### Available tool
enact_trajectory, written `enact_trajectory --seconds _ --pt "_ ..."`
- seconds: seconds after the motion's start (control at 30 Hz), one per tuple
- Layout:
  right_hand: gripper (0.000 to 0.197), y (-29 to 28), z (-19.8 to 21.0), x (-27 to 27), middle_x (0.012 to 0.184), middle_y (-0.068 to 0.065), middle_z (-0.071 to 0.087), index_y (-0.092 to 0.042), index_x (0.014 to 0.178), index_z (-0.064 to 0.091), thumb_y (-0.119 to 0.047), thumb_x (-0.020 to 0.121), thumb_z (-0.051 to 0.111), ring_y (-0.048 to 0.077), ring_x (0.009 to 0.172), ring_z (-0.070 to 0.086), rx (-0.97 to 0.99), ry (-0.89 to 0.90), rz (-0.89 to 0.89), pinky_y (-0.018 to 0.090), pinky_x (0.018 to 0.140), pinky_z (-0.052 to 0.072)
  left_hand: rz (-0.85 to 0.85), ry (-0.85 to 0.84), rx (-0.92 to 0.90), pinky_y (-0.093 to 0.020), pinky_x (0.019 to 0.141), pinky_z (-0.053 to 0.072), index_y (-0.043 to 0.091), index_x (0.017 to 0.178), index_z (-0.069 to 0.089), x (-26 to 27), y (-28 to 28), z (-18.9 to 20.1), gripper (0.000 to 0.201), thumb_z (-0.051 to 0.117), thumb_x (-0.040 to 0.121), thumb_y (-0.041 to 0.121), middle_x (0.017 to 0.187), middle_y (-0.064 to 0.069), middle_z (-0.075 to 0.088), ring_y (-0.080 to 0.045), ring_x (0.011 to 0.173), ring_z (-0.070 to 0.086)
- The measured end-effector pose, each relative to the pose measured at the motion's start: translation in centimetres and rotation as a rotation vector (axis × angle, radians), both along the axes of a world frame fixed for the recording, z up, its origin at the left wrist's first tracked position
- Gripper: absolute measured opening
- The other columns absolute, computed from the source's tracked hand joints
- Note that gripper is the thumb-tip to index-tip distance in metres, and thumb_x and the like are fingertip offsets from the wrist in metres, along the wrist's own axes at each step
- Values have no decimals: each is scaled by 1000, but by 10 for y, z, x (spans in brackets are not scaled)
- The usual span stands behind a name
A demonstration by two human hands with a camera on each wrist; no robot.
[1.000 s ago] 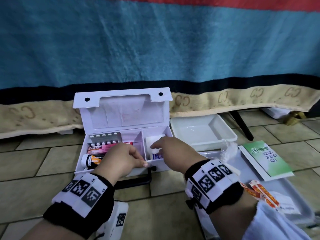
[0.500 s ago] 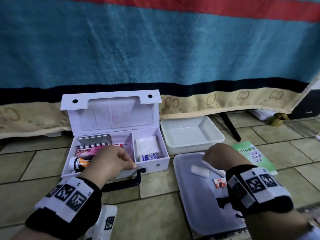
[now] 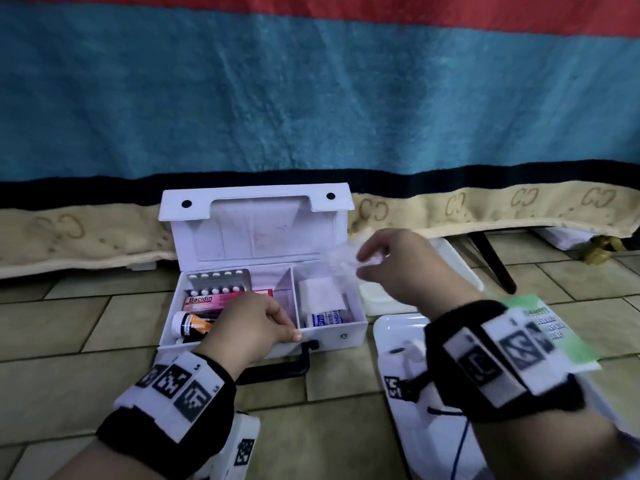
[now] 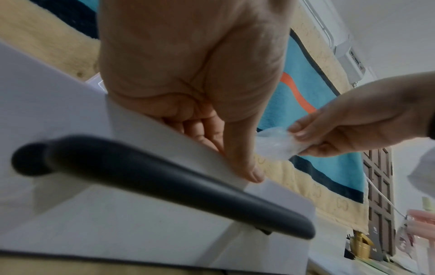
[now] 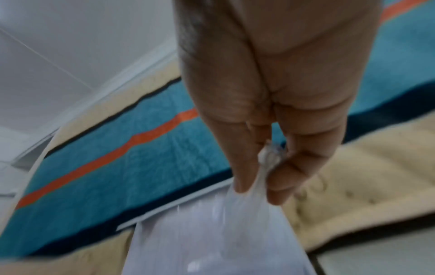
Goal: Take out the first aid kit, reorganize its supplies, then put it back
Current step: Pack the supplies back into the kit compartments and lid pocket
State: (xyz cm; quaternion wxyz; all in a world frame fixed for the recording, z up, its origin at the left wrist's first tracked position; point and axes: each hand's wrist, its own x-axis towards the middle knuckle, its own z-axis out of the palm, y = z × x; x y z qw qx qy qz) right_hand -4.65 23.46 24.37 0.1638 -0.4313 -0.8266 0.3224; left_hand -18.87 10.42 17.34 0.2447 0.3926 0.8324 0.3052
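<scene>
The white first aid kit stands open on the tiled floor, lid upright. Its left compartment holds a blister pack, a pink Bacidin box and a small bottle; the right one holds white gauze and a bandage box. My left hand grips the kit's front wall, thumb outside, above the black handle. My right hand pinches a clear plastic bag over the right compartment; its contents are blurred.
A white tray lies on the floor right of the kit, under my right forearm. A second white tray sits behind it. A green leaflet lies at the right. A blue, red and beige blanket hangs behind.
My right hand left the tray, where it was half a second ago, and rose to the kit's right compartment with a clear plastic bag. The left hand kept its hold on the kit.
</scene>
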Motion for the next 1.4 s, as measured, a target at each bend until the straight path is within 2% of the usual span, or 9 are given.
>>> enact_trajectory --seconds 0.13,0.23,0.37,0.6,0.73,1.0,1.13,1.23,1.4 --pt "16 2 -30 -39 90 -3 57 -18 92 70 -5 85 64 11 80 52 47 -96 101 12 54 37 -6 -11 2 -18 51 34 23 57 66 -1 0 -2 21 84 66 22 52 11 56 0 52 49" --pt "26 4 -40 -51 106 2 66 -15 91 71 3 86 53 14 94 60 105 -177 153 17 77 44 -5 -20 4 -18 51 34 22 58 67 -3 0 -2 20 85 65 24 52 12 56 0 52 48" --pt "28 6 -48 -53 119 9 57 -14 104 67 1 89 48 23 113 52 221 -348 200 31 97 46 -1 -21 4 -20 52 36 23 57 65 -3 0 -2 21 85 65 24 53 13 55 -1 54 49" --pt "24 -5 -59 -52 113 2 47 -15 97 60 2 80 60 21 110 44 460 -182 228 30 93 43 2 -16 7 -20 53 35 23 57 66 -4 1 -4 21 85 64 25 53 13 56 0 54 49" --pt "43 -6 -63 -57 127 3 49 -19 126 57 -1 87 53 23 121 44 379 -423 392 33 99 42 -3 -17 14 -20 52 35 24 56 65 -4 1 -5 22 85 64 24 54 13 57 -1 53 49" --pt "44 -8 -57 -58 133 6 42 -16 133 49 -4 91 42 29 121 49 343 -677 497 39 93 46 -3 -28 20 -19 50 34 24 55 65 -5 1 -5 22 85 66 21 52 12 57 0 51 48" --pt "45 3 -37 -32 144 0 42 -21 138 45 -10 94 47 18 130 43 209 -390 395 27 105 34 -4 -4 5 -16 50 34 23 56 65 -5 1 -4 22 85 64 22 53 11 58 -1 53 50" --pt "32 26 -13 13 131 0 56 -19 123 60 -17 92 55 17 120 52 206 -241 163 22 96 37 -9 17 -15 -13 48 34 24 56 65 -5 1 -4 22 85 65 22 52 10 59 -1 53 51" --pt "30 49 -12 85 124 6 62 -13 115 67 -28 89 60 21 113 57 134 -846 147 26 93 44 4 19 -16 -22 52 35 21 57 68 -2 2 -2 19 86 64 21 54 9 60 -5 56 52"
